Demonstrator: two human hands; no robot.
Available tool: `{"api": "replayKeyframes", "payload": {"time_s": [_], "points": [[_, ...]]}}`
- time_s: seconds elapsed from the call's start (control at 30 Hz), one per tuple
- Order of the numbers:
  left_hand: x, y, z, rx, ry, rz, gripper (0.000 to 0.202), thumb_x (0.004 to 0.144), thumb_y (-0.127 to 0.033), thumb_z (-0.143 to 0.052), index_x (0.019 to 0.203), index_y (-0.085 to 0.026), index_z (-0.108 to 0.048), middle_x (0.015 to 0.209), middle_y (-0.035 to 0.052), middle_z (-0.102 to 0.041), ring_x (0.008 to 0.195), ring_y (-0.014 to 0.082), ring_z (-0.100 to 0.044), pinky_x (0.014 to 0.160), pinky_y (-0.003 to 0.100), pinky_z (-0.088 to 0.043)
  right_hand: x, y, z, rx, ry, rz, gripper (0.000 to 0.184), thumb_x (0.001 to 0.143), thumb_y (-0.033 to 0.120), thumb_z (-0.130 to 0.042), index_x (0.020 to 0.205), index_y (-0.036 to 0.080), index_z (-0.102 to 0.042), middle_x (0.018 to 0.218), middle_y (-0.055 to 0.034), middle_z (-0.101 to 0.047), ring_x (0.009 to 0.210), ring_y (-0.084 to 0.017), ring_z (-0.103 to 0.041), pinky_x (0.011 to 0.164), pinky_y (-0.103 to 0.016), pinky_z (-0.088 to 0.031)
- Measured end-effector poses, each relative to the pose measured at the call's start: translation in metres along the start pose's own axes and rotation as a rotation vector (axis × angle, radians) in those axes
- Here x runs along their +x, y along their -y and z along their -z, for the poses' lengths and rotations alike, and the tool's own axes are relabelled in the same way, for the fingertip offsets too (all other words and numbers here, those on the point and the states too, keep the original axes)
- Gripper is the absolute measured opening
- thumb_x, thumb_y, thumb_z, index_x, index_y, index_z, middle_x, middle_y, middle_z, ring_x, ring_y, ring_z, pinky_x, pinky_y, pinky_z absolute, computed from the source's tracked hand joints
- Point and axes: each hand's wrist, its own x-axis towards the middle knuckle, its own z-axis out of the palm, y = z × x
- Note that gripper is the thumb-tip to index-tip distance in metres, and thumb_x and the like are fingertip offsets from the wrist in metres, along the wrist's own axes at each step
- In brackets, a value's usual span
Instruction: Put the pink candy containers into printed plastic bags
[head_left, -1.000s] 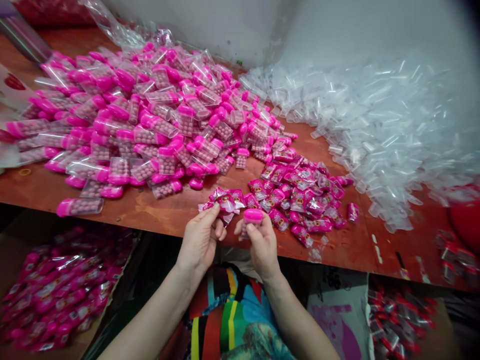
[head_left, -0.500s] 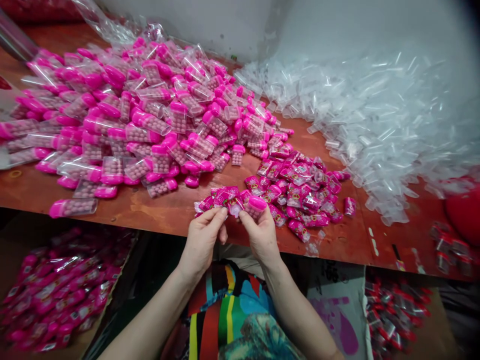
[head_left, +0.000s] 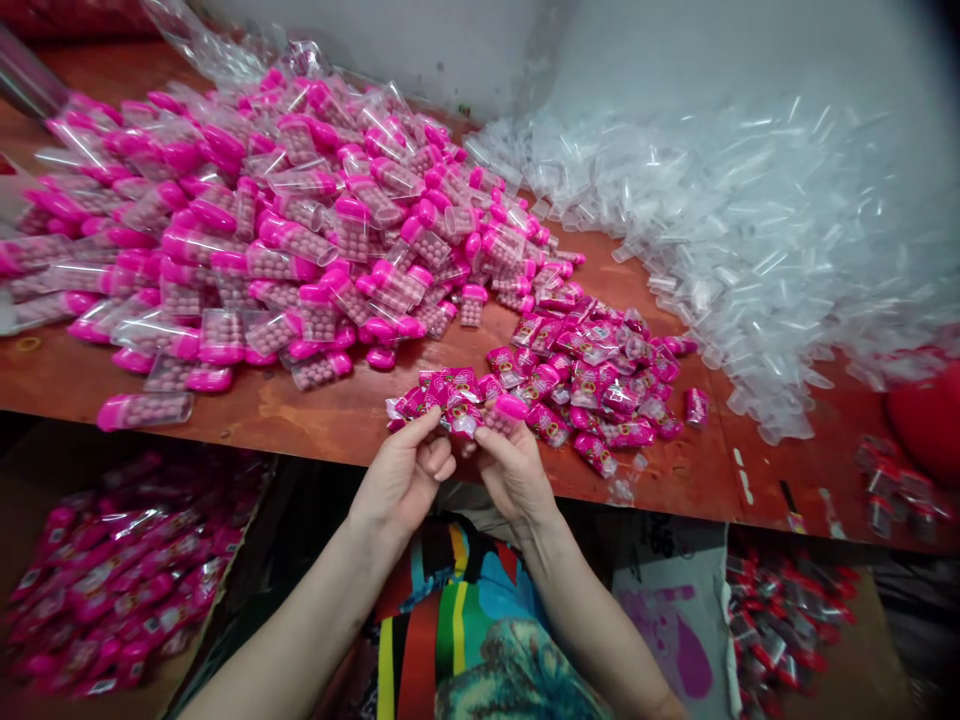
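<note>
At the table's front edge, my right hand [head_left: 517,470] is closed around a small clear candy container [head_left: 504,415] with a bright pink cap, pale pink balls showing inside. My left hand [head_left: 409,465] sits just to its left, thumb and forefinger pinched on the edge of a pink printed wrapper [head_left: 461,418], the other fingers curled. More printed wrappers [head_left: 427,395] lie right behind that hand. A loose heap of pink printed packs [head_left: 600,375] lies beyond my right hand. Behind and left spreads a large pile of pink-capped candy containers [head_left: 300,230].
Clear plastic shells [head_left: 720,240] are heaped at the back right against the wall. Below the wooden table [head_left: 315,425], a box of pink packs [head_left: 127,580] stands left and red-and-clear pieces [head_left: 780,620] lie right. A red round object [head_left: 930,420] is at the right edge.
My left thumb has shifted slightly left and up, away from my right hand, and a printed wrapper now shows between the hands. The container stays in my right hand, slightly turned.
</note>
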Motion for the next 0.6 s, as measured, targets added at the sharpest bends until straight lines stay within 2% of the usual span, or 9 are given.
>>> {"api": "replayKeyframes", "payload": {"time_s": [0.17,0.37,0.47,0.6], "points": [[-0.003,0.003,0.002,0.094,-0.005,-0.098,0.023,0.076,-0.022,-0.074,0.068,-0.013,-0.055,0.052,-0.0083,-0.044,0.037,0.0017,-0.032,0.035,0.017,-0.029,-0.002,-0.002,0.006,-0.315,-0.067,0.206,0.032,0.075,0.023,-0.074,0.102,0.022,-0.056,0.088,0.0017,-0.065,0.08,-0.014,-0.062,0.08,-0.03,-0.051],[-0.008,0.008,0.003,0.252,-0.058,-0.164,0.026,0.075,-0.03,-0.075,0.067,-0.014,-0.056,0.045,-0.0075,-0.043,0.037,0.0044,-0.035,0.036,0.019,-0.031,-0.006,0.0,0.011,-0.741,-0.102,0.504,0.026,0.082,0.022,-0.066,0.106,0.024,-0.055,0.094,-0.0012,-0.061,0.084,-0.016,-0.06,0.079,-0.032,-0.05],[-0.009,0.009,0.003,0.3,-0.066,-0.156,0.027,0.077,-0.032,-0.073,0.065,-0.015,-0.056,0.04,-0.0072,-0.042,0.035,0.0055,-0.034,0.037,0.02,-0.031,-0.006,0.004,0.015,-0.932,-0.064,0.643,0.026,0.084,0.019,-0.063,0.108,0.024,-0.055,0.1,-0.0032,-0.061,0.092,-0.018,-0.059,0.086,-0.035,-0.048],[-0.009,0.01,0.003,0.353,-0.039,-0.161,0.026,0.078,-0.034,-0.071,0.067,-0.014,-0.059,0.04,-0.006,-0.044,0.036,0.0062,-0.036,0.038,0.02,-0.03,-0.004,0.01,0.02,-1.022,0.063,0.648,0.024,0.084,0.014,-0.057,0.106,0.023,-0.057,0.097,-0.004,-0.06,0.088,-0.019,-0.06,0.078,-0.034,-0.05]]}}
